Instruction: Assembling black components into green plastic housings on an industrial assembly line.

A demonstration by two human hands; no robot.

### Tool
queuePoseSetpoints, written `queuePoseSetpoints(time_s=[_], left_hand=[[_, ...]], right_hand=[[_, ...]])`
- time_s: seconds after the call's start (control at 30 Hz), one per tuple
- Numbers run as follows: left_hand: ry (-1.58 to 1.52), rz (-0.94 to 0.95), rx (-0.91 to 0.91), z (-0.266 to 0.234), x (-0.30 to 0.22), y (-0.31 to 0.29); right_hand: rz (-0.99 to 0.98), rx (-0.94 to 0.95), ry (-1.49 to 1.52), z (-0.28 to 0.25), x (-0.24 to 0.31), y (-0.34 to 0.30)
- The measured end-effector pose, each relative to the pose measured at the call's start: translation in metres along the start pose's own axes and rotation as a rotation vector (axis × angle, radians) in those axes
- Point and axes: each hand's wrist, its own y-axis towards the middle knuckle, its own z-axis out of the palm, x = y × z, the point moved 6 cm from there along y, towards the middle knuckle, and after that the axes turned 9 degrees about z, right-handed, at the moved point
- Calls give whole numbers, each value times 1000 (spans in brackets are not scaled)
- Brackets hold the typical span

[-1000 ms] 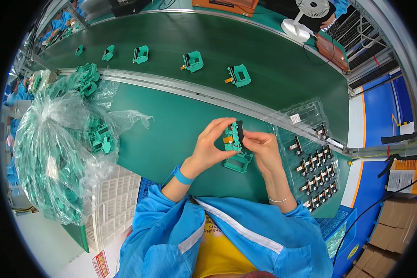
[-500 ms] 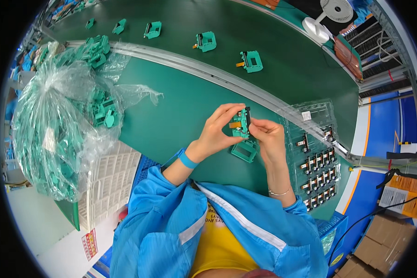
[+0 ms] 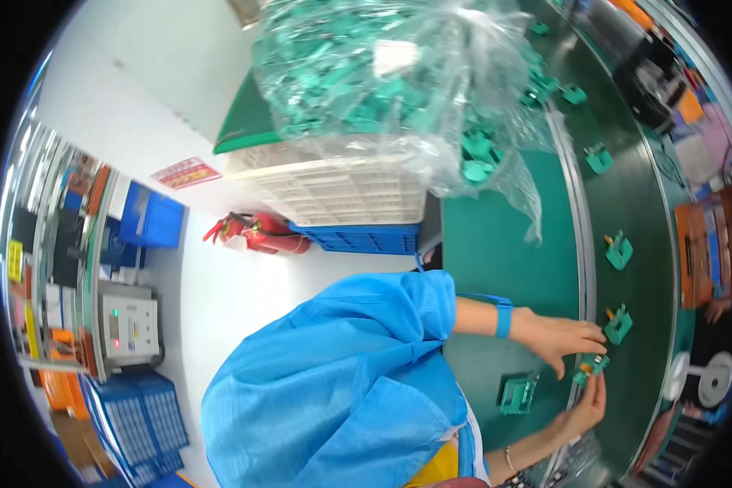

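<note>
Out over the rail at the right of the view, a small green plastic part [image 3: 590,368] with an orange tab sits between my hands. My right hand [image 3: 584,409] pinches it from the near side with its fingers closed. Beside it, my left hand [image 3: 559,333] has the thumb spread away from the fingers; its fingertips reach the part's edge, and whether they touch it is hard to tell. A green frame-shaped part [image 3: 518,394] lies on the green table [image 3: 504,260], nearer to me than the hands.
Beyond the metal rail [image 3: 579,220], a dark green belt carries several spaced parts, one [image 3: 618,324] close to my left fingertips. A clear plastic bag [image 3: 415,89] of green parts rests above a white crate [image 3: 350,191]. A red fire extinguisher [image 3: 272,234] stands near a blue crate [image 3: 358,237].
My view has swung to the left. The part has moved from over the table to over the rail, near the belt. My left hand's grip has loosened; my right hand holds the part.
</note>
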Motion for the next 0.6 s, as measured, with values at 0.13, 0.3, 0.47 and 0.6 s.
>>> queuePoseSetpoints(time_s=[0.13,0.3,0.47,0.6], left_hand=[[721,-151,17,-97,19,-31],[1402,-606,-77,-194,82,-110],[1226,-821,349,-173,114,-143],[1464,-622,146,-168,127,-142]], right_hand=[[-239,-339,-831,-54,0,75],[-42,-647,-1472,-84,-13,75],[-207,-510,-1311,-79,-12,35],[-211,166,-817,-5,-14,6]])
